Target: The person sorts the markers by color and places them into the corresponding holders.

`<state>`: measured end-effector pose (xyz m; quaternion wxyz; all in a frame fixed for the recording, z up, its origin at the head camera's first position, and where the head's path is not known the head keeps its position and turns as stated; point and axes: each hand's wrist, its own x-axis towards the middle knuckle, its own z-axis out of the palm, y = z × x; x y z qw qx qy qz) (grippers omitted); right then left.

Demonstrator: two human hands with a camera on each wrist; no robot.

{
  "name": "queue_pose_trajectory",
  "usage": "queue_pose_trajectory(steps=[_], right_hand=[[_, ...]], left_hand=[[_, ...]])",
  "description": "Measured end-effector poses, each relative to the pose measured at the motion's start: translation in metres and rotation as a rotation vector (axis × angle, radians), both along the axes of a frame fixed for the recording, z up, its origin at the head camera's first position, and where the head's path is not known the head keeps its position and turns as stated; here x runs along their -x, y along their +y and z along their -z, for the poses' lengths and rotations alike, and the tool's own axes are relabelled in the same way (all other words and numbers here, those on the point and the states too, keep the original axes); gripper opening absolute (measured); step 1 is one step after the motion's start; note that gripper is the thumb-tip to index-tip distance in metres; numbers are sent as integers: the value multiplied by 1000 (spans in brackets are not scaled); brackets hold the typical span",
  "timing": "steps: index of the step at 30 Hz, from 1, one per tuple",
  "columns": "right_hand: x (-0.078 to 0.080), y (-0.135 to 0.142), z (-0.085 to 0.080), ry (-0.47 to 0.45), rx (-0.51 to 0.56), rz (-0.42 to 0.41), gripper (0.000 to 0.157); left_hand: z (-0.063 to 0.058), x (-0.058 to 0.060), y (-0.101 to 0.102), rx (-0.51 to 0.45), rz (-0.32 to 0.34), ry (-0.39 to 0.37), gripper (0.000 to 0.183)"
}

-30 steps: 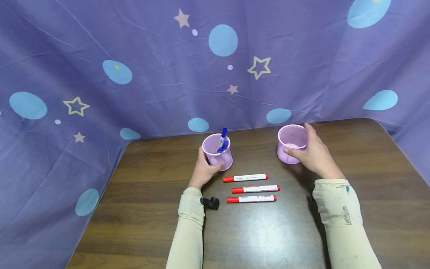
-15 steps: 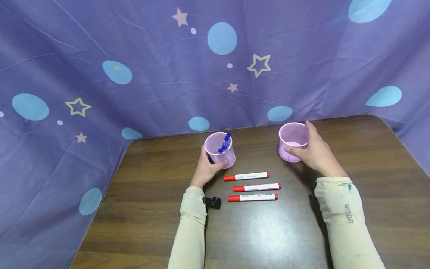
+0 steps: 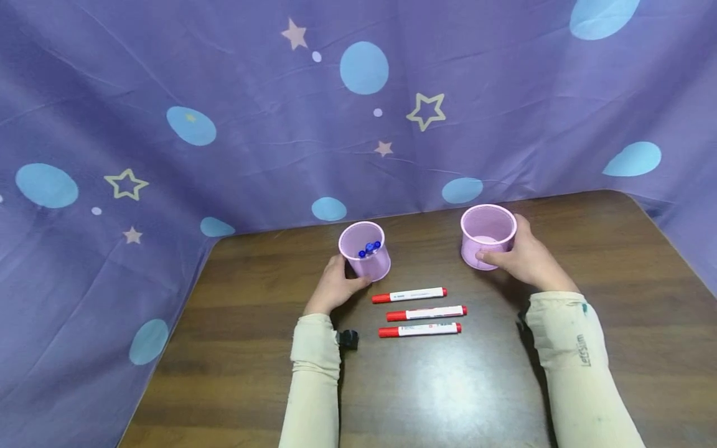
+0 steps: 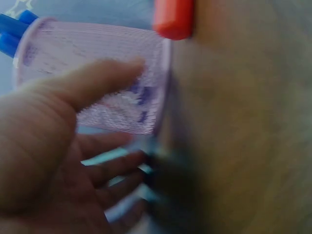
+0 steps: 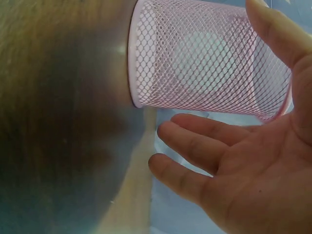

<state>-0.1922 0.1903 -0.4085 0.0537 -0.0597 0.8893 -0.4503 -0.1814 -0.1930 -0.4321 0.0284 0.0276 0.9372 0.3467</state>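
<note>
Two pink mesh pen holders stand upright on the table. The left pen holder [image 3: 366, 267] contains blue markers [image 3: 370, 249], their ends low inside its rim in the head view. My left hand [image 3: 330, 287] is beside that holder's near left side, thumb in front of the mesh and fingers [image 4: 117, 168] spread apart from it in the left wrist view. Nothing shows inside the right pen holder [image 3: 476, 252] in the head view. My right hand [image 3: 532, 261] lies along its right side, thumb by the front; in the right wrist view its fingers [image 5: 190, 136] extend loosely below the mesh.
Three red-capped white markers lie side by side between the arms: a far marker [image 3: 410, 295], a middle marker [image 3: 427, 313] and a near marker [image 3: 420, 330]. A purple patterned cloth [image 3: 269, 124] hangs behind the wooden table [image 3: 235, 348]. A black strap piece [image 3: 348, 340] juts from the left wrist.
The blue markers have dropped lower into the left pen holder. My left hand has drawn back from it, left and down, and the right hand's fingers have eased off the other holder.
</note>
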Motion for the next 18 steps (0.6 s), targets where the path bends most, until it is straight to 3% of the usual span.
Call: queue_pose_trajectory(steps=[3, 7, 12, 18], right_hand=[[2, 4, 6, -11, 34, -25, 98], [5, 1, 11, -1, 60, -52, 91], [7, -4, 16, 32, 171, -44, 86], [6, -4, 22, 63, 241, 38, 95]], left_hand=[[-12, -6, 0, 138, -24, -20, 51], [-22, -15, -6, 213, -59, -48, 23], [-25, -24, -12, 200, -7, -135, 21], [-30, -30, -1, 140, 108, -289, 26]])
